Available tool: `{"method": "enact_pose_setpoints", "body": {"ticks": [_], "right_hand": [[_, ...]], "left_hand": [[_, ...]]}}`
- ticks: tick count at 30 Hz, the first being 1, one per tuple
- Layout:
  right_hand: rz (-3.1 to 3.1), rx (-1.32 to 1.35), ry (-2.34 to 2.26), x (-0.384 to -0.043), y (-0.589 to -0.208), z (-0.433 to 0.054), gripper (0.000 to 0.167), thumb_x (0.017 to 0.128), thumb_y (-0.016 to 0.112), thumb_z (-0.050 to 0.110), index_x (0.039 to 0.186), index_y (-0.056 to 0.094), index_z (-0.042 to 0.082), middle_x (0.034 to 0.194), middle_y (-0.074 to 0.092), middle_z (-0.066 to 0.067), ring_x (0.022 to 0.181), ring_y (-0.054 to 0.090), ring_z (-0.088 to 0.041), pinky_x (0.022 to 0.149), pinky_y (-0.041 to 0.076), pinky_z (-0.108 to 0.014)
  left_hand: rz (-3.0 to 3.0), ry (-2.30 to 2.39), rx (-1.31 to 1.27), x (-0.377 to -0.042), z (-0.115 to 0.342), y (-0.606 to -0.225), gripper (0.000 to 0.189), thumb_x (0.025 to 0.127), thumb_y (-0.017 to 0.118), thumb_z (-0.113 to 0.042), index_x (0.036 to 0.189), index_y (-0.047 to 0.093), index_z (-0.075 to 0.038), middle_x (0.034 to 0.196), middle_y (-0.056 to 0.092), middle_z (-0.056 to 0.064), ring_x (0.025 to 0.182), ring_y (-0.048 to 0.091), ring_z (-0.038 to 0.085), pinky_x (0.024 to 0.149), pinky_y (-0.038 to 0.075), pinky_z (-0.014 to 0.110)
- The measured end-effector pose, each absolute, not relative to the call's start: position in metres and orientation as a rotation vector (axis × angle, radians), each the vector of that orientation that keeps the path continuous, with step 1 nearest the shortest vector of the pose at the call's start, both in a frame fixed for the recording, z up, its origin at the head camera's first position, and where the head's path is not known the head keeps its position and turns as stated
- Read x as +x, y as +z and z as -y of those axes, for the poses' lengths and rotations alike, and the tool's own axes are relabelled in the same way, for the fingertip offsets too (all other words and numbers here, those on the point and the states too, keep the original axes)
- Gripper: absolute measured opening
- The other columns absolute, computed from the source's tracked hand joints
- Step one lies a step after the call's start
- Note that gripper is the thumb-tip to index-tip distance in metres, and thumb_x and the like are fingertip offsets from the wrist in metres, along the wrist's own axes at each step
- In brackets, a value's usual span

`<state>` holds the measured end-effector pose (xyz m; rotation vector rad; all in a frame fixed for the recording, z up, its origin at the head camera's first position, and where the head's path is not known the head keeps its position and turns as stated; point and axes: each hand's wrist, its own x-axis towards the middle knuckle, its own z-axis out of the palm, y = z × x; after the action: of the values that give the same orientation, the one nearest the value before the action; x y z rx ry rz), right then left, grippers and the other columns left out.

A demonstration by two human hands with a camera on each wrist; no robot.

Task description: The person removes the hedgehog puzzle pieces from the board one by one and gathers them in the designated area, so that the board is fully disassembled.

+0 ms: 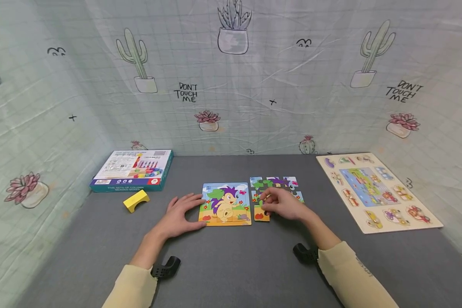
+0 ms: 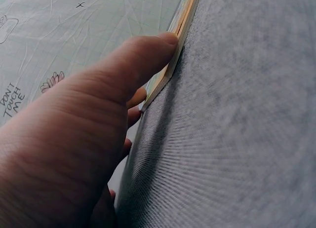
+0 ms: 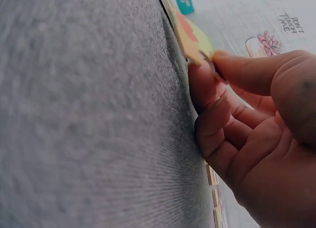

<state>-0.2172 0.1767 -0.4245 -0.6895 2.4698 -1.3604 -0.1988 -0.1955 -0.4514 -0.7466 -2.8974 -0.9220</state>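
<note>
A square hedgehog puzzle board [image 1: 231, 220] lies flat in front of me. My left hand [image 1: 182, 216] rests at its left side with fingers spread, and in the left wrist view the thumb [image 2: 148, 50] touches the board's edge [image 2: 180, 50]. My right hand [image 1: 282, 203] is just right of the board, over a group of jigsaw pieces [image 1: 288, 182]. Its thumb and index finger pinch a jigsaw piece at the near left of that group. In the right wrist view, a piece with a red patch [image 3: 190, 38] shows at the fingertips. The hand hides some pieces.
At the back left lies a flat boxed set [image 1: 131, 169], with a yellow arch block [image 1: 136, 200] in front of it. A wooden picture board [image 1: 402, 222] lies at the right. Behind the grey table [image 1: 231, 265] hangs a cactus-print cloth [image 1: 254, 85].
</note>
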Motion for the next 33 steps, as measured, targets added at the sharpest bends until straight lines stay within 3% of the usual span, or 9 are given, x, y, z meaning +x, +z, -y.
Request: {"method": "enact_pose_setpoints", "body": {"ticks": [14,21,28,33], "right_hand": [[-2.78,-0.644,-1.051,-0.21,-0.419,-0.166,0.016,0.092,0.074,0.01,0.106,0.066,0.005,0.087,0.062,0.003,0.079,0.057,-0.014,0.073,0.051,-0.033],[-2.76,-0.655,-0.958,-0.207,-0.412,-0.169,0.026,0.088,0.081,0.015,0.108,0.067,0.008,0.09,0.062,0.002,0.08,0.056,-0.014,0.073,0.051,-0.032],[-2.716,-0.761,-0.889,-0.207,-0.413,-0.171,0.043,0.081,0.087,0.02,0.116,0.068,0.005,0.099,0.063,0.001,0.088,0.058,-0.016,0.081,0.052,-0.037],[-2.702,-0.816,-0.89,-0.209,-0.415,-0.171,0.044,0.08,0.088,0.019,0.116,0.068,0.004,0.096,0.061,0.0,0.086,0.056,-0.016,0.079,0.051,-0.037]], "left_hand": [[2.907,-0.92,-0.745,-0.199,0.195,-0.451,0.068,0.082,0.081,-0.047,0.14,0.062,-0.015,0.151,0.049,0.011,0.145,0.03,0.038,0.114,0.004,0.067],[2.906,-0.932,-0.74,-0.199,0.196,-0.451,0.068,0.082,0.081,-0.047,0.139,0.062,-0.015,0.151,0.049,0.01,0.146,0.03,0.038,0.115,0.003,0.067],[2.915,-0.931,-0.739,-0.199,0.196,-0.45,0.068,0.082,0.081,-0.047,0.139,0.063,-0.015,0.151,0.049,0.01,0.146,0.029,0.038,0.115,0.003,0.067],[2.92,-0.946,-0.738,-0.2,0.196,-0.45,0.069,0.082,0.081,-0.047,0.14,0.062,-0.015,0.151,0.049,0.01,0.146,0.028,0.038,0.115,0.002,0.067]]}}
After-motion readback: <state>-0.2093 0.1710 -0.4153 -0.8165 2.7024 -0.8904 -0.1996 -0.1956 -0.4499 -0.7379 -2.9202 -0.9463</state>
